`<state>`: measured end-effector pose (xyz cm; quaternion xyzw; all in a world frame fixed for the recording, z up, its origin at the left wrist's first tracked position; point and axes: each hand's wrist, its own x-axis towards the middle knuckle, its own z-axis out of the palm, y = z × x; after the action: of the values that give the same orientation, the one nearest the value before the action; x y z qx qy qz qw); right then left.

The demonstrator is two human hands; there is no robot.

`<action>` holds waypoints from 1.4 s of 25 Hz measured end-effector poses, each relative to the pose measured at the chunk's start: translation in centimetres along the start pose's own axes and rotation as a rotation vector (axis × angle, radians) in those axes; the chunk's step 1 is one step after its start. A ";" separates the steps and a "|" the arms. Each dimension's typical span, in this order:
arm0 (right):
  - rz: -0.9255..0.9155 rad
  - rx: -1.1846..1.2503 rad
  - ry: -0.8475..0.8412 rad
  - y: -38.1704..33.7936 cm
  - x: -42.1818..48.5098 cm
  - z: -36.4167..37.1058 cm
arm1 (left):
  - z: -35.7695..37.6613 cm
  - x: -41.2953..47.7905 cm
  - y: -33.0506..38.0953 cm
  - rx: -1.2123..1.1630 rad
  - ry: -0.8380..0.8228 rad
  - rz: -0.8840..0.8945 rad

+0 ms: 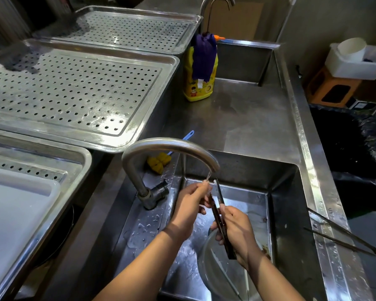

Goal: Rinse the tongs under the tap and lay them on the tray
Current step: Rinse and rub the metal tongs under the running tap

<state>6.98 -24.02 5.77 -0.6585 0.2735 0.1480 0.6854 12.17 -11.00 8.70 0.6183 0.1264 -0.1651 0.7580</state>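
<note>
Dark metal tongs (219,198) stand nearly upright over the steel sink (287,192), their tips just below the spout of the curved tap (172,146). A thin stream of water falls from the spout onto them. My right hand (237,231) is closed around the tongs' lower handle end. My left hand (191,203) pinches one arm of the tongs near the tips, fingers in the water. A perforated steel tray (78,90) lies to the left, with nothing on it.
A second pair of tongs (343,233) lies across the sink's right rim. A glass bowl (217,268) sits in the sink. A yellow soap bottle (199,83) draped with a purple cloth stands behind. A yellow brush (159,162), more trays and a black bin bag (352,148) surround the sink.
</note>
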 end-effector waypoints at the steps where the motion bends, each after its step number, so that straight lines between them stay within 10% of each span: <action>1: 0.028 0.026 -0.031 -0.2 -0.1 0.0 | -0.4 -0.2 -0.4 -0.051 0.028 -0.017; 13: 0.161 0.036 -0.357 -1.5 -0.9 0.2 | -2.3 2.7 -1.4 0.770 0.252 0.248; 35: 0.112 0.024 -0.357 -1.9 -0.7 -0.6 | -1.2 3.2 -1.8 0.552 0.212 0.047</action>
<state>7.35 -24.64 7.70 -0.5971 0.1855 0.2972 0.7216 14.36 -10.42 5.57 0.8176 0.1407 -0.1101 0.5474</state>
